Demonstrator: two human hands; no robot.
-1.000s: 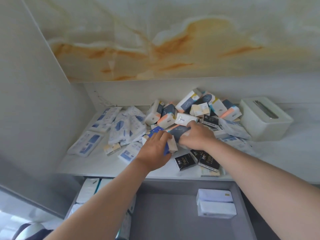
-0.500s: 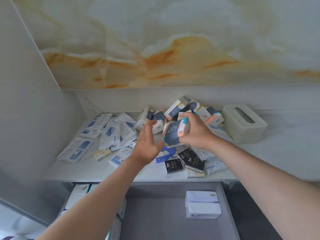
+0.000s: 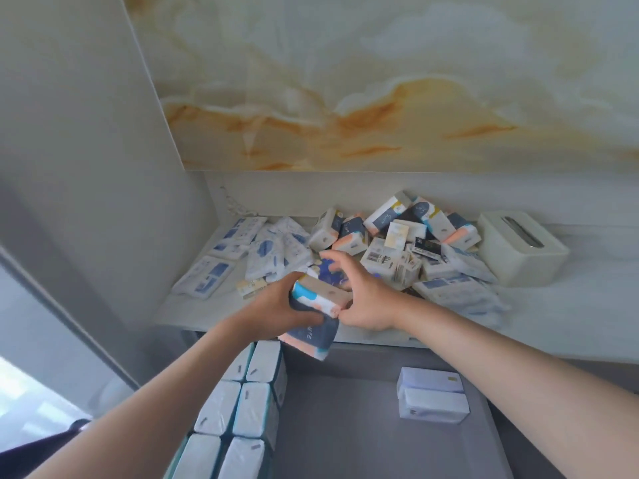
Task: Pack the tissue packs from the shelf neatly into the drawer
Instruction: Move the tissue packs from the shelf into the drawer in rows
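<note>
While poised over the front lip of the white marble-look shelf [image 3: 560,305], clamps a pair of plastic-wrapped tissue packs [image 3: 320,299] in the left grip [image 3: 276,305], fingers curled behind, thumb across the front. Upper pack white, blue and orange. Lower pack navy and peach, tilted, hanging past the lip over the open grey drawer [image 3: 345,426].

At 3 o'clock of the pair, right grip [image 3: 359,299], thumb touching the upper pack's end, fingers curved above and blurred. Cannot tell whether pinching or merely touching.

At 1 o'clock of the grips, on the shelf, a loose heap of small mixed-colour tissue packs [image 3: 390,257], leaning on one another. At 3 o'clock of that heap, just beside it, a cream rectangular tissue box with a slot on top [image 3: 518,250]. At 10 o'clock of the grips, flat white-and-blue soft packs [image 3: 262,254], overlapping, spread toward the left wall.

Down at 6 o'clock, inside the drawer: at 7 o'clock, two columns of white packs with teal edges [image 3: 254,409], standing tight together against the left side. At 5 o'clock, two white rectangular packs [image 3: 432,399], touching each other near the right wall.
</note>
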